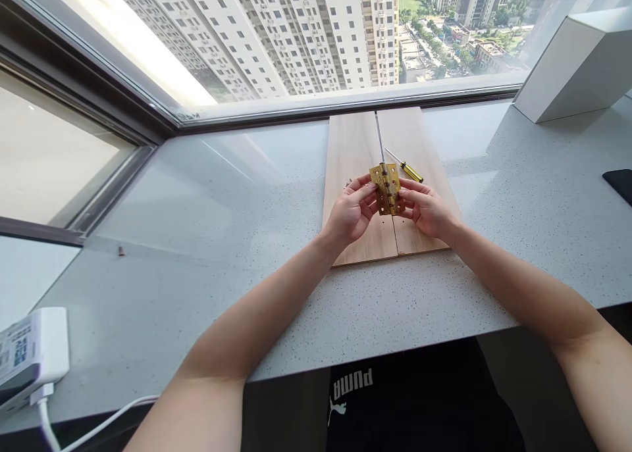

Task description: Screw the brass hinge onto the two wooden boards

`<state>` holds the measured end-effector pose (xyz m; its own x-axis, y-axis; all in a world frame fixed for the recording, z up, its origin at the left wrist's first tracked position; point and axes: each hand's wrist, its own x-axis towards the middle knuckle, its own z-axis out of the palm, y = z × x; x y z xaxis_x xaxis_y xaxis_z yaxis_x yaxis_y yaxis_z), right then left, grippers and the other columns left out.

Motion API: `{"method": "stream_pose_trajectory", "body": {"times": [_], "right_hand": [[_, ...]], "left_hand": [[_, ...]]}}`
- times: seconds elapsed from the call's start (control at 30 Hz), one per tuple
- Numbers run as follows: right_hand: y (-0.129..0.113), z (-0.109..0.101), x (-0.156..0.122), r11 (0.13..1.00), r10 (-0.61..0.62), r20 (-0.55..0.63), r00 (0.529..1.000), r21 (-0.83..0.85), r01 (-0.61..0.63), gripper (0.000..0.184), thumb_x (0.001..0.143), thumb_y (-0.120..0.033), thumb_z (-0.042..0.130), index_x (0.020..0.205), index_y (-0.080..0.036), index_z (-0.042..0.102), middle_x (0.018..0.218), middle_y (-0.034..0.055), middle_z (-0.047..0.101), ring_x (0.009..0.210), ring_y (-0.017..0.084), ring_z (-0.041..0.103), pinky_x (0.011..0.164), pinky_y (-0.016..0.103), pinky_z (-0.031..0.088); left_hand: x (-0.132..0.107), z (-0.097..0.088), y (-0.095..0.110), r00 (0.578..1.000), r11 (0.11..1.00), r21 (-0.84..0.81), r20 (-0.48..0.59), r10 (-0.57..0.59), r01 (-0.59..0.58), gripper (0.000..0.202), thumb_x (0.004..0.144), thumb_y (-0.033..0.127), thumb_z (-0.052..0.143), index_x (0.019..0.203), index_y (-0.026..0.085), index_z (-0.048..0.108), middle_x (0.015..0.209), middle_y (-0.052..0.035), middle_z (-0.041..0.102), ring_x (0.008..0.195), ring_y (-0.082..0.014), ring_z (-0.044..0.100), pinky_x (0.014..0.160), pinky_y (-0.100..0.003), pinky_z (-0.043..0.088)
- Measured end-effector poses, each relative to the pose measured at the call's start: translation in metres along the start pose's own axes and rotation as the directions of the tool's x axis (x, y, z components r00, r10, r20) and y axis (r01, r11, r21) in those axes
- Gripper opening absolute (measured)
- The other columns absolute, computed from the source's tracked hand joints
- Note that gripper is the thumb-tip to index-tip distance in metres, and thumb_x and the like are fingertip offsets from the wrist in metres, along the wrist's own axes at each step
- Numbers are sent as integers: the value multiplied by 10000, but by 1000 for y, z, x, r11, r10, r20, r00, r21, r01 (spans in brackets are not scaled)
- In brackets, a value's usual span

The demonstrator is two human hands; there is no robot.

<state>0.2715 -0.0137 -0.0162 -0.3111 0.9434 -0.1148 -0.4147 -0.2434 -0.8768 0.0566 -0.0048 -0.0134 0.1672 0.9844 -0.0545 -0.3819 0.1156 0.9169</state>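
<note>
Speckled countertop (197,307) spreads left of the wood boards (355,169); left hand (351,210) and right hand (427,208) pinch a brass hinge (388,189).

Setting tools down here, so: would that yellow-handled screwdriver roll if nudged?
The screwdriver probably would roll: its handle looks rounded and the wooden board smooth. Its thin metal shaft suggests it's light. The thicker handle may make it curve.

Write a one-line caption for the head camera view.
The left hand and right hand hold a brass hinge over two wooden boards, a yellow-handled screwdriver lying on them.
</note>
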Motion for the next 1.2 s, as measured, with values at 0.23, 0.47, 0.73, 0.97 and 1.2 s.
{"method": "stream_pose_trajectory", "body": {"times": [0.23, 0.47, 0.73, 0.97, 1.2], "right_hand": [[-4, 2, -4, 954, -241, -55, 969, -198, 226, 406, 855, -493, 1033, 1172, -264, 927, 1052, 43, 913, 959, 237, 886, 977, 514, 802], [-8, 10, -13, 831, -428, -52, 902, -416, 370, 282, 923, -434, 906, 1094, -215, 856, 1028, 28, 865, 850, 196, 861, 843, 433, 813], [-10, 21, -26, 677, -566, -4, 824, -573, 462, 201, 1007, -402, 845, 1117, -234, 846, 1080, 50, 906, 931, 234, 907, 875, 453, 823], [-9, 25, -31, 652, -545, 32, 838, -612, 448, 202, 1020, -427, 872, 1113, -249, 863, 1079, 53, 919, 943, 235, 903, 933, 473, 819], [-24, 1, -8, 964, -223, 127, 967, -117, 238, 503, 818, -583, 1098, 1122, -251, 875, 1075, 19, 894, 893, 179, 858, 820, 368, 789]], "left_hand": [[0, 1, -4, 993, 992, 63, -34, 112, -110, 228, 1033, 335, 908, 1225, 262, 809, 1252, -79, 905, 1229, -287, 885, 1094, -513, 757], [-13, 10, -3, 906, 862, 299, 22, 422, -409, 348, 1088, 503, 896, 1354, 282, 847, 1284, -97, 916, 1224, -291, 888, 1043, -467, 788], [-26, 19, 5, 785, 634, 538, 88, 613, -555, 293, 1100, 428, 882, 1346, 272, 919, 1196, -91, 890, 1089, -232, 875, 873, -355, 787], [-36, 27, 16, 827, 657, 562, 92, 554, -503, 333, 1027, 363, 951, 1328, 237, 885, 1203, -94, 903, 1068, -229, 876, 873, -351, 772], [-11, 8, 29, 982, 973, 146, 91, 166, -178, 336, 949, 395, 1027, 1207, 236, 882, 1230, -103, 917, 1167, -293, 885, 976, -442, 770]]}}
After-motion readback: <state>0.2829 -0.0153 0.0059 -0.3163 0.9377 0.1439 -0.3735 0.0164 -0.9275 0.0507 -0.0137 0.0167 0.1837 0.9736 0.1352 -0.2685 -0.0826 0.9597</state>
